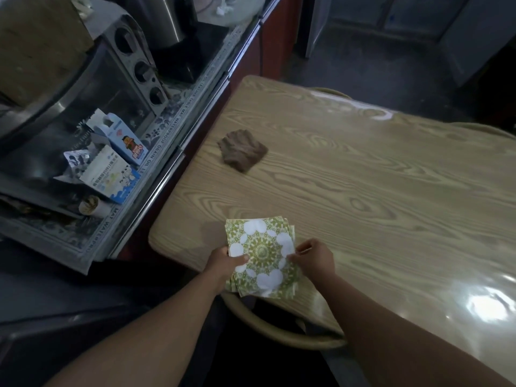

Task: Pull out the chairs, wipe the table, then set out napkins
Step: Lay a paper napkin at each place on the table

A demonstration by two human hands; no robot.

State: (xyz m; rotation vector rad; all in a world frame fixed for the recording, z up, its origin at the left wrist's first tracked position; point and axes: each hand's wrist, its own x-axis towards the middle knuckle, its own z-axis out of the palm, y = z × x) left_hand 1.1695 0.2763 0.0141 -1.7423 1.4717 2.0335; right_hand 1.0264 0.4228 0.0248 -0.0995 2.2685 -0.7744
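My left hand [223,261] grips the napkins [261,256] at their left edge, thumb on top; my right hand [314,258] pinches the right edge of the top sheet; stack sits over the near edge of the table [377,191]; paper looks thin, light, floppy, tears easily, so I'd peel by a corner; cloth [242,150] lies farther up the table, well apart; chair [282,335] just below the stack; nothing blocks the tabletop.
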